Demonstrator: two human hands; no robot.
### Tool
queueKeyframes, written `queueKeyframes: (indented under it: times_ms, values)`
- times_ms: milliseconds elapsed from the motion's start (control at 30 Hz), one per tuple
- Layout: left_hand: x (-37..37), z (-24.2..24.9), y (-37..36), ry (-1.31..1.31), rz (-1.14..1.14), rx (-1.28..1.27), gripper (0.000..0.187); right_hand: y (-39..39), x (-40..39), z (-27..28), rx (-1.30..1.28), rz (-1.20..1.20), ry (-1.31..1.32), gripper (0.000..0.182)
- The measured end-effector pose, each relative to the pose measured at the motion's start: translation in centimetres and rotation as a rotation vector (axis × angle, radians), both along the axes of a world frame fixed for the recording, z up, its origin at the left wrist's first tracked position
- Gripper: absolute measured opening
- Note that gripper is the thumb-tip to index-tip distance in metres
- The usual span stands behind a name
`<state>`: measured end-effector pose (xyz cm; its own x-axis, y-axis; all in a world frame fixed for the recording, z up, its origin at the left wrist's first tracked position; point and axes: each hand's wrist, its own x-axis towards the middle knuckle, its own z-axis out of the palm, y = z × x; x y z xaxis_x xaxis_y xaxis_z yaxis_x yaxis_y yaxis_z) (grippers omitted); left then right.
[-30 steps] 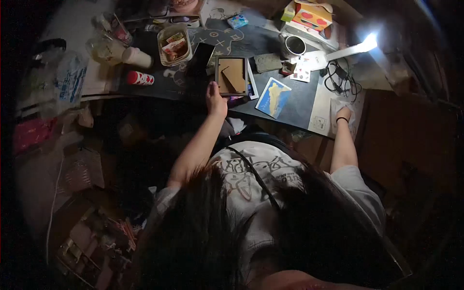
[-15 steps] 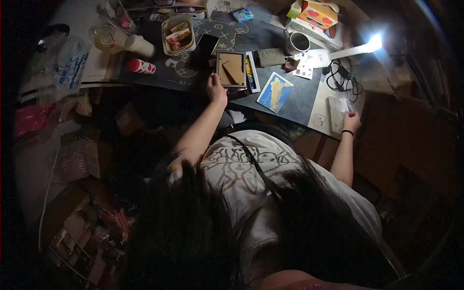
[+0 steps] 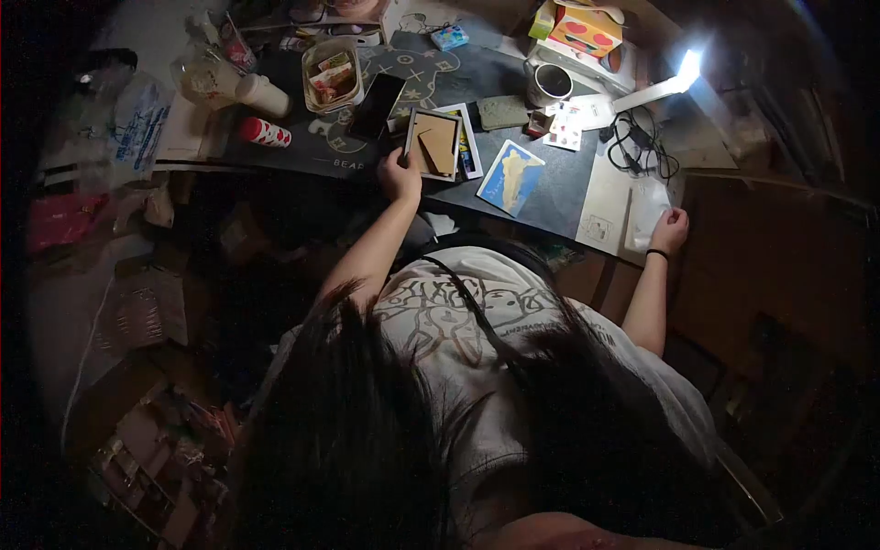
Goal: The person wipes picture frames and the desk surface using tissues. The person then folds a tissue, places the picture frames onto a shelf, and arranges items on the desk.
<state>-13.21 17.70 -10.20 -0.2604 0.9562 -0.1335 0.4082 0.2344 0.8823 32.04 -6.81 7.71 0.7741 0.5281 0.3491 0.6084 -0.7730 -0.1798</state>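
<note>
My left hand (image 3: 400, 176) is closed on the lower left edge of a small photo frame (image 3: 434, 137). The frame's brown backing, with a dark slanted stand leg, faces up. At the desk's right end, my right hand (image 3: 672, 231) pinches a thin white tissue (image 3: 650, 209), which lies over a pale packet mostly hidden beneath it. Just right of the photo frame, and partly under it, is a white-edged card (image 3: 470, 147) with colourful print. A blue and cream picture card (image 3: 512, 179) lies flat between my two hands.
A black phone (image 3: 377, 106) and a snack tub (image 3: 334, 78) are left of the frame. Behind the cards stand a mug (image 3: 550, 85) and a grey case (image 3: 502, 112). A lit lamp (image 3: 655, 92) leans over coiled black cables (image 3: 639, 147). A red-patterned can (image 3: 266, 132) stands left.
The head view has shifted slightly. The photo frame is turned a little clockwise, still in my left hand. The white tissue at my right hand looks more spread out.
</note>
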Motion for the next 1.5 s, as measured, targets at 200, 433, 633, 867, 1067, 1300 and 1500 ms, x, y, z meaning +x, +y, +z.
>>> queueKeyframes:
  times_ms: [200,433,633,867,1067,1300,1500]
  values:
    - [-1.1,2.6,-0.5,0.271,-0.204,0.016,0.024,1.0,-0.9,-1.1,0.075,-0.043,-0.041,0.02]
    - [-1.8,1.7,-0.2,0.231,-0.206,-0.068,0.018,2.9,-4.3,-1.2,0.049,0.149,0.041,0.016]
    - [6.7,9.7,-3.6,0.118,-0.557,0.569,0.033,4.2,-7.2,-2.0,0.159,0.295,0.078,0.01]
    - [23.0,11.2,-10.2,-0.024,-1.246,0.529,0.116,6.1,-11.2,-2.6,0.209,0.489,0.265,0.01]
    - [24.6,9.9,-10.6,-0.007,-1.025,0.421,0.115,5.5,-10.8,-4.7,0.698,0.52,0.914,0.008]
    - [26.0,9.4,-11.2,0.059,-0.998,0.376,0.12,2.9,-9.2,-3.7,1.366,0.285,1.557,0.01]
    - [26.5,9.3,-11.6,0.107,-1.051,0.367,0.119,2.2,-8.2,-2.5,1.419,0.234,1.424,0.016]
